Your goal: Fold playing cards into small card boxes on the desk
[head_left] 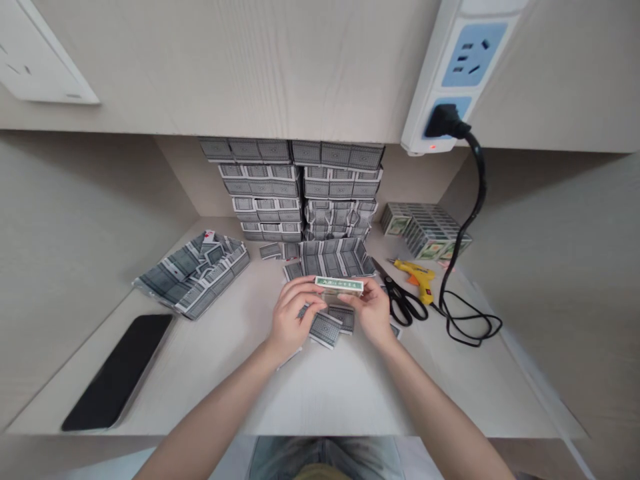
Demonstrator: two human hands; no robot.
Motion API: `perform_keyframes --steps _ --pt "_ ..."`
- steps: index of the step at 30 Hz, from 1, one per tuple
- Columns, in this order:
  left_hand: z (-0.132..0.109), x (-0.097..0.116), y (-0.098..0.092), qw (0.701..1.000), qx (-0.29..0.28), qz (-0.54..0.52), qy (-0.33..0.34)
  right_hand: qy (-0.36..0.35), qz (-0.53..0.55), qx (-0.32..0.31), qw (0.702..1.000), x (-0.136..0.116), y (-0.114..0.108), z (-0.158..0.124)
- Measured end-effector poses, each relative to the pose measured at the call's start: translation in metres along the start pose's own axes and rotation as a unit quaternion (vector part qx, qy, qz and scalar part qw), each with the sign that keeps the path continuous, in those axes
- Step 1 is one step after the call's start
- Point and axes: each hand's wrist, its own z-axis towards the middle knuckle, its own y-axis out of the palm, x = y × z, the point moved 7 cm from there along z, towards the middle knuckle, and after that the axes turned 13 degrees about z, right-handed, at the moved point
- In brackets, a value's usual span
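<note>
Between my two hands is a playing card box [339, 286], its green and white narrow side facing up. The fingers of my left hand [293, 319] close on the box's left end, thumb bent inward. My right hand [375, 313] grips the other end, its thumb across the near face. Below them, loose folded playing cards [326, 329] with grey patterned backs lie on the white desk [330, 393]. Just beyond the box sits an open tray made of folded cards [336, 257].
Stacked card-built blocks [267, 180] stand at the back. A card-made box [200, 273] and a black phone [120, 373] lie left. To the right are black scissors [404, 303], a yellow glue gun [417, 275], more card boxes [430, 230], and a power strip [455, 87] whose cord hangs down.
</note>
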Motion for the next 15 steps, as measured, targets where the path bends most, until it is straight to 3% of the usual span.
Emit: perform_keyframes --steps 9,15 --pt "-0.003 0.004 0.013 0.995 -0.085 0.017 0.043 0.083 0.113 0.014 0.99 0.004 0.004 -0.002" --pt "-0.004 0.005 0.013 0.993 -0.089 -0.075 0.028 0.142 0.184 0.026 0.972 0.01 0.007 -0.003"
